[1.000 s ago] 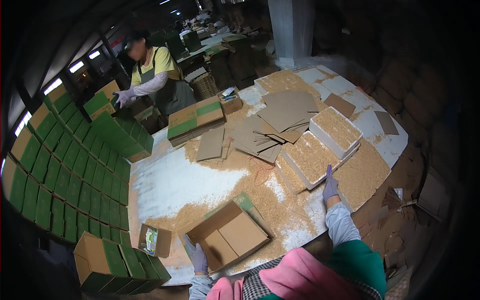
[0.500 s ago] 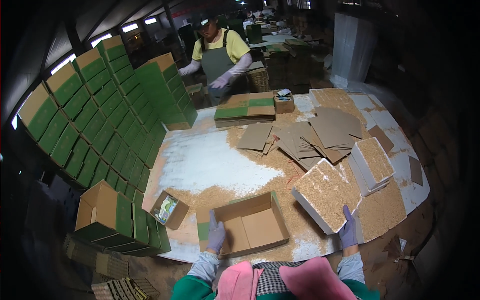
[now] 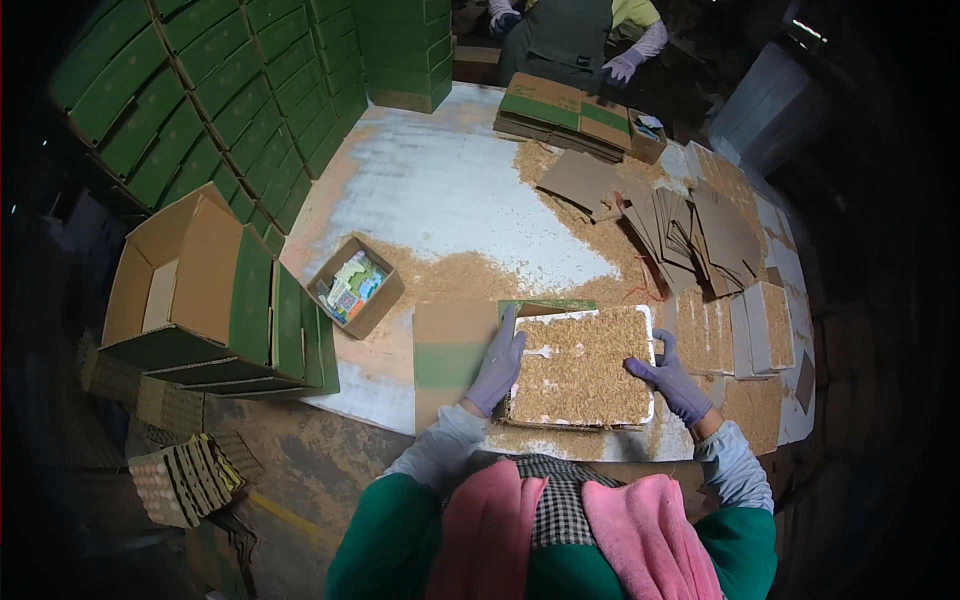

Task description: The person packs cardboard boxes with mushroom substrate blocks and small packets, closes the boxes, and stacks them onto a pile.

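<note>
A white foam block (image 3: 585,370), its top thickly covered with tan shavings, is held level between my two gloved hands. My left hand (image 3: 497,362) clasps its left edge with the fingers pointing away from me. At the opposite edge my right hand (image 3: 675,382) grips it, thumb on top. Beneath the block is an open cardboard box (image 3: 455,345) with green bands; its left flap and part of its far wall show, while the inside is hidden. Whether the block rests on the box's rim or hangs just above, I cannot tell.
A small box of packets (image 3: 390,300) stands left of centre. More foam blocks (image 3: 768,325) and cardboard sheets (image 3: 725,235) lie right. Flattened boxes (image 3: 560,112) are stacked before a co-worker (image 3: 565,40). Green boxes (image 3: 230,90) wall the left; egg trays (image 3: 185,480) sit below.
The foam block has come left from beside the box to over it. My left hand has left the box's side and now holds the block too. The view has tilted down.
</note>
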Motion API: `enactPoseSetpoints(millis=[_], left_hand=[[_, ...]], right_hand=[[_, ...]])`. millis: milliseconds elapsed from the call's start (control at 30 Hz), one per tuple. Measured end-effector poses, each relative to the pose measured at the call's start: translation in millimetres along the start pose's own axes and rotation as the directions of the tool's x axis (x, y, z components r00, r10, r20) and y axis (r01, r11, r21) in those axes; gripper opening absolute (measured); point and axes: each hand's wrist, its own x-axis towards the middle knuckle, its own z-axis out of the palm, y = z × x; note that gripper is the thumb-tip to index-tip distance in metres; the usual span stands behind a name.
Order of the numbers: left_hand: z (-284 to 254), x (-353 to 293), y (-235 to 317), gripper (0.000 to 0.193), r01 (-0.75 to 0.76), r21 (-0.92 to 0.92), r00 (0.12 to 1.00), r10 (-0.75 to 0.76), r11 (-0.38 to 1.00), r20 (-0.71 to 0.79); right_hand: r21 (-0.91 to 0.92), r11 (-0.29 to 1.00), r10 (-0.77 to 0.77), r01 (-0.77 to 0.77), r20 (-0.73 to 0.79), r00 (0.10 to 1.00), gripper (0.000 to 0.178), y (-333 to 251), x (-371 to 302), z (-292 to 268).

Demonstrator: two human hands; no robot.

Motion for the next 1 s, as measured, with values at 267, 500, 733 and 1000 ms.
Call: enactPoseSetpoints(millis=[267,500,733,1000], left_hand=[[-149,36,-41,0.026,0.472,0.349,0.818,-0.253,0.81,-0.517],[-239,56,-129,0.056,0.7,0.714,0.549,-0.646,0.007,-0.531],[-266,47,-186,0.044,0.684,0.703,0.642,-0.619,0.195,-0.453],[-242,48,-147,0.056,0.745,0.667,0.599,-0.459,0.017,-0.657]], right_hand=[[-0.383,0.922,0.129,-0.058,0.162,0.978,0.085,-2,25,-11],[-0.893,0.394,-0.17,0.217,0.161,0.972,0.085,46,47,25],[-0.844,0.252,-0.378,0.474,0.365,0.851,0.027,64,93,32],[-0.784,0.34,-0.34,-0.52,-0.618,0.709,0.052,124,232,-210]])
